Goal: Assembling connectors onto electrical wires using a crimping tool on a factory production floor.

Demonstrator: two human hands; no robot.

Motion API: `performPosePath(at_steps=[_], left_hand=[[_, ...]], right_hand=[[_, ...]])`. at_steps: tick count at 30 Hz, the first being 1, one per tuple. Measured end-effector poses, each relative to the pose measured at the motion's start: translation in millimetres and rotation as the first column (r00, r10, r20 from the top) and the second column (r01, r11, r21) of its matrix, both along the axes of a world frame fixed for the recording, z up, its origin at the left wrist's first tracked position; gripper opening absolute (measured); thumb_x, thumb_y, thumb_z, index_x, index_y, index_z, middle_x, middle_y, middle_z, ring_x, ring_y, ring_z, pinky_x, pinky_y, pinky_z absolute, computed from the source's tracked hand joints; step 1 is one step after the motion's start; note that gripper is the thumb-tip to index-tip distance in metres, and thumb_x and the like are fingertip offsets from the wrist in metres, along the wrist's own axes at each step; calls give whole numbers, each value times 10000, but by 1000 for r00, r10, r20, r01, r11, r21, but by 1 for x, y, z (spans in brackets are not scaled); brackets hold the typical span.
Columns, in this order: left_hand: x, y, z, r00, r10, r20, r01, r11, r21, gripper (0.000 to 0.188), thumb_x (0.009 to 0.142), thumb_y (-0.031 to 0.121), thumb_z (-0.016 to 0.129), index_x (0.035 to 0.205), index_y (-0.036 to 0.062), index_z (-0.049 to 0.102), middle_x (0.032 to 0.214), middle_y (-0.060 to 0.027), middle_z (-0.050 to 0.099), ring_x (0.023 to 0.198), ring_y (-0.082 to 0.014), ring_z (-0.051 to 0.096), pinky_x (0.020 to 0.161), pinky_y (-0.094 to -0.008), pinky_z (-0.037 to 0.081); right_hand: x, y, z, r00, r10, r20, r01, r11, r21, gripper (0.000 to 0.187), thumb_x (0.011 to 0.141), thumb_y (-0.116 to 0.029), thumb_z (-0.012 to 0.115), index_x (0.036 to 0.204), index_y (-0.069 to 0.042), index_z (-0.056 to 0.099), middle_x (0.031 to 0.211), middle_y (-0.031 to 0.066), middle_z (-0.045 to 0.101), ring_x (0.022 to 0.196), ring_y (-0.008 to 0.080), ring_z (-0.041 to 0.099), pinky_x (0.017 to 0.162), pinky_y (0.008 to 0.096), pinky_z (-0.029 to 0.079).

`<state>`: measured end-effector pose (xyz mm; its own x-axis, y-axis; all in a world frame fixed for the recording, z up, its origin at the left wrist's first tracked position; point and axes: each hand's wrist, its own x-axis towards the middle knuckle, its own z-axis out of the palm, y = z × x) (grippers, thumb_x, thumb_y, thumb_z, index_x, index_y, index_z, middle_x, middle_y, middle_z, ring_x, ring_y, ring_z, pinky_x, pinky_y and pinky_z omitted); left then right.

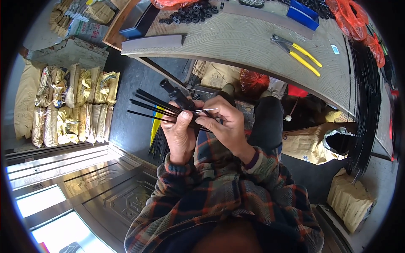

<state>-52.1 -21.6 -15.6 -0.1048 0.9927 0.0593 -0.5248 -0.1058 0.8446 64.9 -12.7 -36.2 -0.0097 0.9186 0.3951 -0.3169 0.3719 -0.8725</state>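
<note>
Above my lap, my left hand (179,130) is closed round several thin black rods (154,101), which fan out to the left. A dark tubular piece (177,95) with a wider ringed end rises from the same grip, tilted up and to the left. My right hand (225,124) meets the left one, its thumb and index finger pinched together. Between the two hands, a thin rod with a pale metal end (206,110) runs to the right fingertips. How the rods sit against the tubular piece is hidden by my fingers.
Yellow-handled pliers (301,57), a blue bin (303,16) and small black rings (192,14) lie on the workbench (236,38) ahead. Long black rods (365,97) hang over its right end. Wrapped bundles (69,105) stand left; an open sack (310,143) is at right.
</note>
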Motion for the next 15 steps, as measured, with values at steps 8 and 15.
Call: performPosePath(at_steps=[8,15], left_hand=[[6,2,-5,991,111,77,-114,993,42,291,754,110,706,971,-26,565,926,-107,614,821,-228,625,746,-340,515],[7,-2,-6,983,139,-115,-123,983,139,401,796,251,682,1057,-26,553,996,-132,602,850,-222,609,787,-341,492]], right_hand=[[5,3,3,993,-6,114,11,999,-46,111,731,-5,698,772,49,610,738,47,569,667,75,513,582,207,396],[13,10,-1,965,241,-101,-258,944,-204,142,750,-39,699,850,46,646,762,20,607,681,33,512,578,183,402]])
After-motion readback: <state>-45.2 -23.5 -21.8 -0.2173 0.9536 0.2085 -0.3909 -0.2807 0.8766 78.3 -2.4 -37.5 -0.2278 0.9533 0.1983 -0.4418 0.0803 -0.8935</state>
